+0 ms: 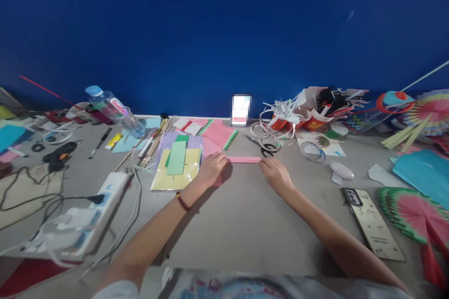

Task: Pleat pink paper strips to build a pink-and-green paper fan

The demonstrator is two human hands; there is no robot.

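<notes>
A narrow pink paper strip (243, 160) lies crosswise on the grey table in front of me. At its left end my left hand (211, 170) closes with fingers together, a beaded bracelet on the wrist. The fingers of my right hand (275, 173) pinch the strip's right end. Under and beside my left hand is a larger pink paper sheet (211, 147). Just beyond the strip lie a pleated pink paper piece with green edging (220, 134) and black-handled scissors (269, 149). Left of my left hand, a light green paper piece (176, 159) rests on yellow paper in a clear sleeve (159, 177).
On the left are a power strip (105, 210) with cables, a glue gun (58, 154) and a tilted plastic bottle (117, 110). To the right lie a phone (375, 226), watermelon-coloured paper fans (410, 215) and a red cup (313, 124). A blue wall (224, 32) stands behind.
</notes>
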